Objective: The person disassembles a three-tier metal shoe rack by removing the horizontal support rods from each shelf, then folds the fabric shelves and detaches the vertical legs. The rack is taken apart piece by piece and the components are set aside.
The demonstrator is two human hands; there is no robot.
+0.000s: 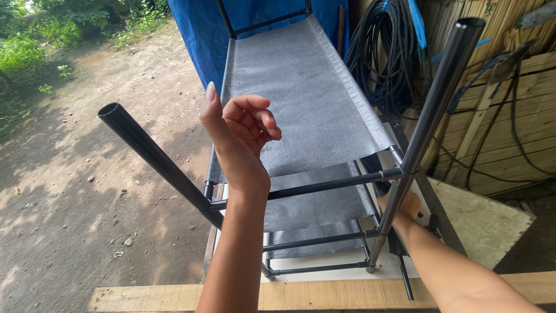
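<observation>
While our right hand (405,210) is gripping the rack's right upright pole (431,113) at lower right, we are raising our left hand (238,142) empty (fingers curled), nearer the left pole (153,156) slanting toward upper left.

Both forearms are bare, with no sleeve, watch or bracelet showing. The left hand (243,136) wears no glove or ring, and its thumbnail is long and unpainted. The right hand (405,210) is ungloved too, partly hidden.
</observation>
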